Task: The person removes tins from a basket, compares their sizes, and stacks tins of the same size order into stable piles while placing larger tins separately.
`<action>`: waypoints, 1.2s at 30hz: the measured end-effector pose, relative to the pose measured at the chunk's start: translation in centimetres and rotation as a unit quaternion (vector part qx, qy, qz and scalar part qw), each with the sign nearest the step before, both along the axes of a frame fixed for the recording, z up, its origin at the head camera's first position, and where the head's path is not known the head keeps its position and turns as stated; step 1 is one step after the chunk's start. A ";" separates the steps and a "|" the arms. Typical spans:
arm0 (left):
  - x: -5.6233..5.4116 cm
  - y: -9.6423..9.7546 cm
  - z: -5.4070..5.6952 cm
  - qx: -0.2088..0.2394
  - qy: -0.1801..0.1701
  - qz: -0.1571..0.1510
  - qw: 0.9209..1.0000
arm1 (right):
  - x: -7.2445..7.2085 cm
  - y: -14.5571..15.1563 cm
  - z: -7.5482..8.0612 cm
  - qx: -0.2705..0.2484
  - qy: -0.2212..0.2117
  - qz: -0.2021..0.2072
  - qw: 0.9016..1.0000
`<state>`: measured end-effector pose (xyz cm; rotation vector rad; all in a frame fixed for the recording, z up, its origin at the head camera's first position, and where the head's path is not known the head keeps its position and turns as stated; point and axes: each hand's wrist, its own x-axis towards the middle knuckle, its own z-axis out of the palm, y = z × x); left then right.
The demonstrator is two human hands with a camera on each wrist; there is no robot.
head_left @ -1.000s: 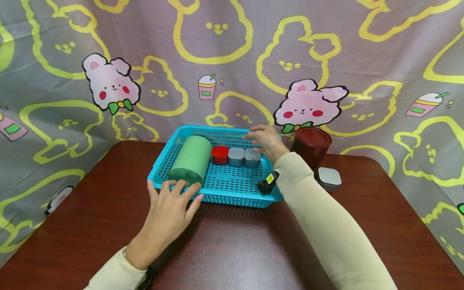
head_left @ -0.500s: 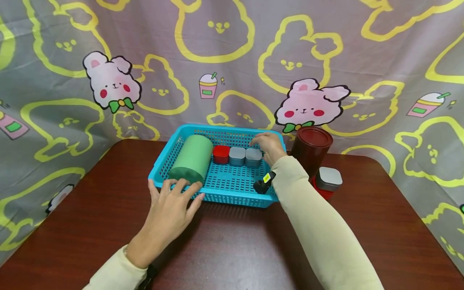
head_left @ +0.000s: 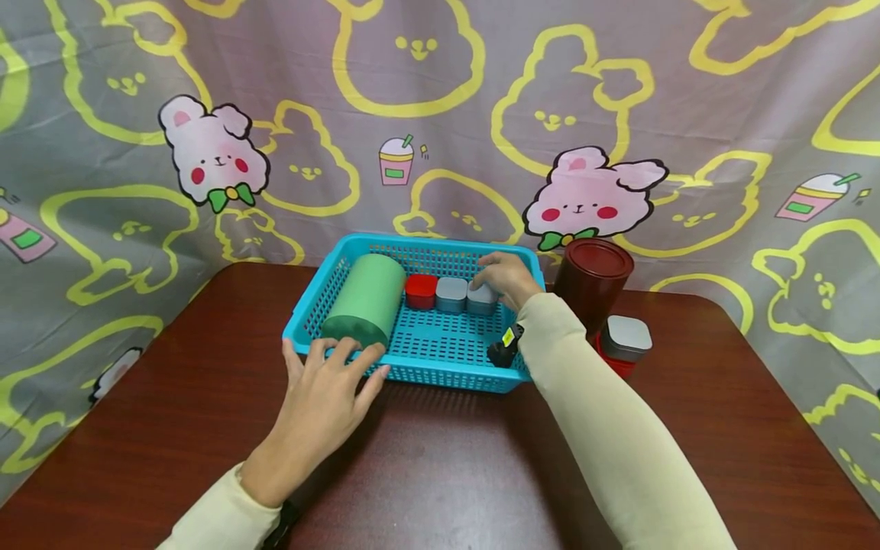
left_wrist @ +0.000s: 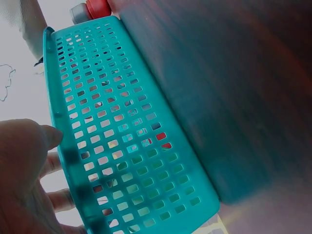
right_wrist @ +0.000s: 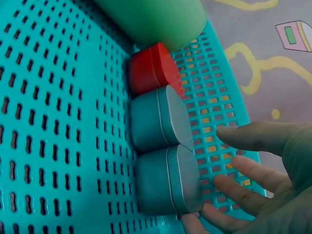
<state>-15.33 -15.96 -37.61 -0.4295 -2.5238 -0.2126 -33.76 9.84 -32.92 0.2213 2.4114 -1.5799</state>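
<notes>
A blue perforated plastic basket sits on the table. My left hand grips its front rim near the left corner, with the thumb outside and the fingers over the edge, as the left wrist view also shows. Inside, a large green cylinder lies along the left side. To its right stand a small red box and two grey lidded boxes in a row, the middle one and the end one. My right hand reaches in at the back right, fingers spread close by the end box's lid.
Right of the basket stands a dark red lidded canister. In front of it a grey-lidded box sits on something red. A patterned curtain hangs right behind the basket.
My right hand has dropped lower into the basket and its fingers now overlap the end grey box. The right forearm has shifted a little left. The left hand keeps its place on the rim.
</notes>
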 end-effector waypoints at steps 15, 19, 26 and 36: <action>-0.2 0.0 0.1 -0.001 0.001 -0.001 1.000 | -0.3 -0.1 -0.3 0.078 -0.004 0.051 0.996; -0.2 0.0 0.1 -0.001 0.000 0.000 1.000 | -0.4 -0.1 -0.3 0.096 -0.005 0.067 0.993; -0.1 0.0 0.1 0.000 0.000 -0.002 1.000 | -0.3 -0.3 -0.4 0.142 0.006 0.076 0.987; 0.0 0.0 0.1 0.001 -0.016 0.003 1.000 | -0.2 -0.6 -0.6 0.178 0.012 0.073 0.981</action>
